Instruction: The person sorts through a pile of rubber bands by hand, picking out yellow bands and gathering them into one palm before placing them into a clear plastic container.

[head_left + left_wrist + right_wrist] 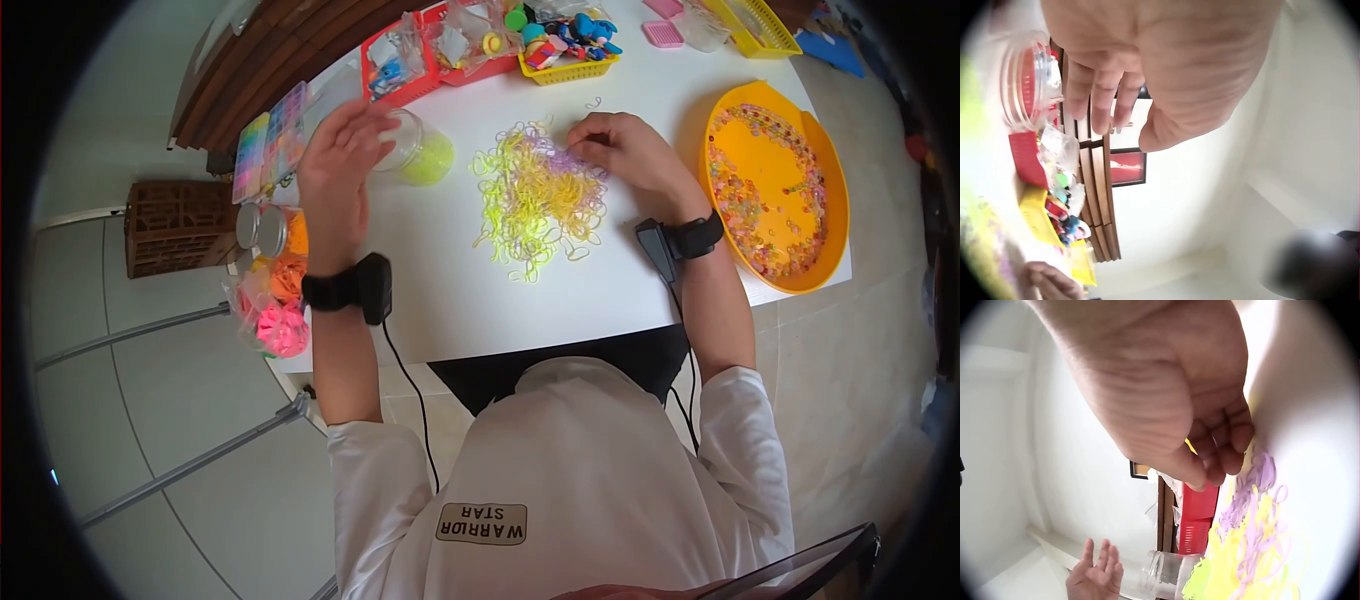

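Note:
A heap of small stretchy loops (pixel 540 205), yellow, lime and purple, is spread over the middle of the white table. At its upper right edge is my right hand (pixel 625 150), fingers loosely bent just beside the purple loops (pixel 1263 475); nothing shows between thumb and fingers (pixel 1235 456). A clear jar (pixel 405 140) lies on its side left of the heap, yellow-green loops (pixel 430 160) gathered toward its base. Right at the jar's mouth my left hand (pixel 345 155) is raised, fingers apart and relaxed around no visible object.
Red baskets (pixel 405 90) and a yellow basket (pixel 570 72) of small packed items line the far edge. An orange tray (pixel 840 200) of beads stands on the right. On the left are a colourful compartment box (pixel 270 140), lidded jars (pixel 272 230) and a pink item (pixel 282 330).

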`<act>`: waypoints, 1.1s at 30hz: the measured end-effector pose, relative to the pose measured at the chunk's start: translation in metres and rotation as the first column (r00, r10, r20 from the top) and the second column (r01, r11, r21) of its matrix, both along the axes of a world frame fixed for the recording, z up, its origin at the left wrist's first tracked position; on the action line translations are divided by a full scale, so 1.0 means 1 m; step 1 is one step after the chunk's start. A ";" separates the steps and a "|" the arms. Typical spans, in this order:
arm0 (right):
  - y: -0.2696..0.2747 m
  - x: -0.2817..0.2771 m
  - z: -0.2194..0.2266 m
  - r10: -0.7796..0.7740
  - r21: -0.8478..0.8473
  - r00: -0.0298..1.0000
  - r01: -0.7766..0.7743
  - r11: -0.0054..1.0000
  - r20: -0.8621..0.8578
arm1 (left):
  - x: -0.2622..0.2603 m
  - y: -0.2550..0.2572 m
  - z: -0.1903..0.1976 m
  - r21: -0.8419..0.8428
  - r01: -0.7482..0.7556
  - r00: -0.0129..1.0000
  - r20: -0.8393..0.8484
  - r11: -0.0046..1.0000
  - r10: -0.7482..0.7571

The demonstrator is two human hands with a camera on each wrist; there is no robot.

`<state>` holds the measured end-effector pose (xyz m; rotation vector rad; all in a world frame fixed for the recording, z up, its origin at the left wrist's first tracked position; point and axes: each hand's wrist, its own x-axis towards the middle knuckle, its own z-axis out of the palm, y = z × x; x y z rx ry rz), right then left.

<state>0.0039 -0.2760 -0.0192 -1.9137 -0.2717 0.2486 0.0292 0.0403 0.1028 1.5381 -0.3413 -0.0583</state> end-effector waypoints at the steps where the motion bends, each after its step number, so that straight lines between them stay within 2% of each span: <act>1: 0.001 -0.003 0.004 -0.002 -0.064 0.998 0.006 0.998 0.066 | -0.008 0.004 0.000 -0.020 0.033 0.999 -0.010 0.999 -0.033; 3: 0.006 -0.007 0.011 0.014 -0.189 0.980 0.024 0.982 0.196 | -0.023 0.008 -0.008 -0.063 0.097 0.995 -0.024 0.993 -0.099; 5: 0.008 -0.007 0.012 0.041 -0.258 0.969 0.024 0.966 0.243 | -0.034 0.010 -0.016 -0.102 0.167 0.985 -0.021 0.981 -0.170; 6: 0.008 -0.008 0.012 0.055 -0.291 0.962 0.026 0.956 0.267 | -0.043 -0.001 -0.015 -0.098 0.109 0.993 -0.038 0.989 -0.114; 9: 0.003 -0.007 0.014 0.028 -0.272 0.979 0.030 0.962 0.204 | -0.051 0.003 -0.033 -0.022 0.147 0.982 -0.119 0.989 -0.149; 10: 0.002 -0.010 0.015 0.052 -0.289 0.977 0.010 0.957 0.205 | -0.058 -0.002 -0.036 0.074 0.114 0.982 -0.156 0.991 -0.102; 13: 0.001 -0.016 0.027 0.143 -0.350 0.974 -0.073 0.934 0.178 | -0.070 -0.007 -0.045 0.178 0.139 0.951 -0.297 0.974 -0.082; 15: 0.004 -0.025 0.037 0.223 -0.395 0.969 -0.164 0.904 0.109 | -0.075 -0.006 -0.049 0.170 0.141 0.950 -0.300 0.975 -0.085; 18: 0.007 -0.030 0.040 0.228 -0.558 0.973 -0.209 0.803 -0.036 | -0.081 -0.002 -0.056 0.114 0.123 0.949 -0.306 0.986 -0.083; 21: 0.009 -0.031 0.036 0.255 -0.599 0.967 -0.210 0.773 -0.011 | -0.084 0.002 -0.062 0.076 0.113 0.944 -0.320 0.991 -0.083; 24: 0.012 -0.033 0.037 0.243 -0.622 0.969 -0.157 0.767 0.054 | -0.086 0.003 -0.067 0.055 0.117 0.938 -0.333 0.992 -0.092; 27: 0.011 -0.031 0.035 0.248 -0.640 0.968 -0.160 0.752 0.050 | -0.088 0.003 -0.070 0.037 0.118 0.934 -0.343 0.992 -0.099; 30: 0.003 -0.028 0.030 0.282 -0.582 0.957 -0.189 0.791 0.072 | -0.089 -0.001 -0.066 0.067 0.114 0.936 -0.340 0.991 -0.084; 33: 0.000 -0.027 0.035 0.228 -0.448 0.972 -0.181 0.876 0.053 | -0.090 -0.008 -0.064 0.086 0.123 0.942 -0.325 0.989 -0.089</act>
